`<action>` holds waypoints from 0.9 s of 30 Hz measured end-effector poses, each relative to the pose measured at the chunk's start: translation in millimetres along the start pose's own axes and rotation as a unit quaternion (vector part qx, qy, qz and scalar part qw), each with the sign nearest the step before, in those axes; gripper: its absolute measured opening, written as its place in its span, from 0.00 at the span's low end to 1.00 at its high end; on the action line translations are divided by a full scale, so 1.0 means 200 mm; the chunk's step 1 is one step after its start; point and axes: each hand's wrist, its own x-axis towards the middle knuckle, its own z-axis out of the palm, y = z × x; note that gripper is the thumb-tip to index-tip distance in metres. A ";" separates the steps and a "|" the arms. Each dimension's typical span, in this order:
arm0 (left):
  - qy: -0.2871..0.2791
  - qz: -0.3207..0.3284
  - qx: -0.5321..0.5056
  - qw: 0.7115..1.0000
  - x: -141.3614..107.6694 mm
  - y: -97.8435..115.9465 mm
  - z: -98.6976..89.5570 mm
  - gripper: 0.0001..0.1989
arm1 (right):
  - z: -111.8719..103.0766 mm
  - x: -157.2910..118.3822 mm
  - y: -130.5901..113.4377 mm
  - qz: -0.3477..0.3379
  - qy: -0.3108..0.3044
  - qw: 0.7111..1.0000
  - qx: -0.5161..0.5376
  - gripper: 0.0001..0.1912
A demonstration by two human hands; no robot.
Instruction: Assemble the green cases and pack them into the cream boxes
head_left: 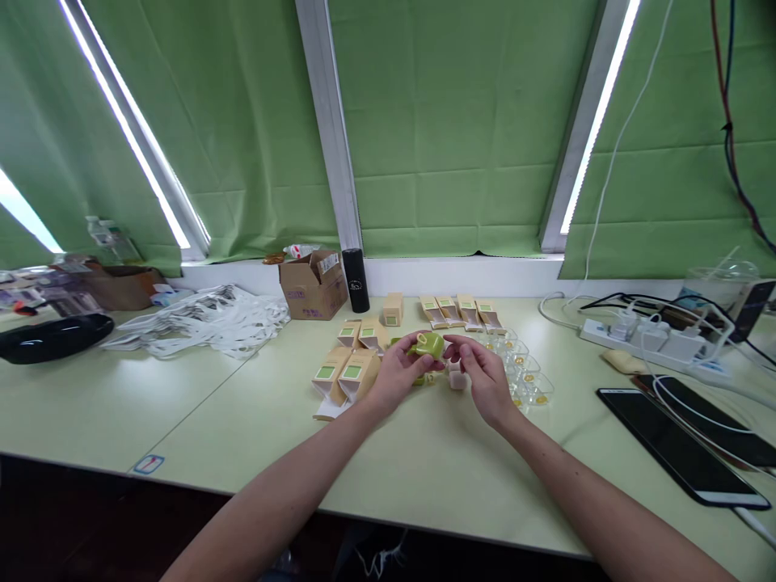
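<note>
My left hand (402, 368) is closed around a small, rounded green case (430, 345) with a pale yellow ring-like piece on top. Fingers bent together, my right hand (483, 378) is at the case's right end; whatever may be between its fingertips is too small to make out. Below the hands, a pale pinkish block (457, 378) rests on the table, and more green pieces (418, 380) show partly behind my left fingers. Several clear plastic cups or shells (525, 372) with gold dots stand just past my right hand. Several tan cardboard boxes (359, 373) with green windows are left of my left hand.
More tan boxes (464, 313) stand at the back. A brown carton (312, 284), a black cylinder (356, 280) and white straps (200, 323) lie to the left. On the right are a power strip (651, 343), cables and a phone (679, 444). The table's front edge runs below my forearms.
</note>
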 end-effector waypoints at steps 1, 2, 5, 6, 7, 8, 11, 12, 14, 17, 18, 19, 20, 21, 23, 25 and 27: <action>-0.001 -0.011 -0.040 0.999 0.00 0.01 0.00 0.28 | 0.00 0.00 0.00 -0.002 0.007 1.000 -0.005 0.23; 0.001 -0.017 -0.076 0.997 0.00 0.01 0.00 0.29 | -0.01 0.01 -0.01 -0.004 0.016 1.000 -0.009 0.23; 0.004 -0.032 -0.156 0.987 0.01 0.02 0.00 0.26 | -0.03 0.03 -0.03 -0.006 0.057 0.998 -0.015 0.21; 0.006 -0.037 -0.170 0.985 0.01 0.02 0.00 0.23 | -0.04 0.04 -0.04 -0.007 0.073 0.997 -0.018 0.20; 0.010 -0.041 -0.180 0.983 0.01 0.02 -0.01 0.20 | -0.05 0.06 -0.06 -0.007 0.089 0.996 -0.022 0.19; 0.016 -0.043 -0.187 0.981 0.02 0.02 -0.01 0.18 | -0.07 0.07 -0.07 -0.007 0.098 0.995 -0.032 0.18; 0.043 -0.047 -0.197 0.978 0.03 0.01 -0.02 0.15 | -0.14 0.12 -0.11 -0.018 0.121 0.989 -0.078 0.15; 0.053 -0.049 -0.199 0.977 0.03 0.00 -0.03 0.15 | -0.18 0.14 -0.12 -0.015 0.117 0.988 -0.101 0.14; 0.071 -0.052 -0.202 0.976 0.04 0.00 -0.03 0.15 | -0.26 0.16 -0.14 -0.009 0.085 0.982 -0.168 0.13; 0.084 -0.050 -0.204 0.974 0.05 0.00 -0.02 0.16 | -0.39 0.14 -0.13 -0.047 0.005 0.953 -0.300 0.09; 0.086 -0.049 -0.203 0.974 0.05 0.00 -0.02 0.16 | -0.44 0.13 -0.13 -0.063 -0.024 0.937 -0.343 0.08; 0.088 -0.049 -0.202 0.974 0.05 0.00 -0.02 0.16 | -0.48 0.11 -0.12 -0.075 -0.054 0.918 -0.386 0.07; 0.090 -0.048 -0.200 0.975 0.05 0.00 -0.01 0.17 | -0.52 0.09 -0.11 -0.084 -0.085 0.897 -0.425 0.07; 0.091 -0.047 -0.198 0.975 0.05 0.00 -0.01 0.17 | -0.56 0.07 -0.11 -0.094 -0.120 0.876 -0.458 0.07; 0.092 -0.045 -0.196 0.975 0.05 0.00 -0.01 0.16 | -0.60 0.02 -0.09 -0.109 -0.158 0.839 -0.510 0.07; 0.092 -0.045 -0.195 0.975 0.05 0.00 -0.01 0.16 | -0.62 -0.02 -0.08 -0.118 -0.178 0.809 -0.548 0.09; 0.096 -0.049 -0.193 0.975 0.05 0.00 -0.01 0.16 | -0.62 -0.05 -0.07 -0.123 -0.187 0.787 -0.575 0.09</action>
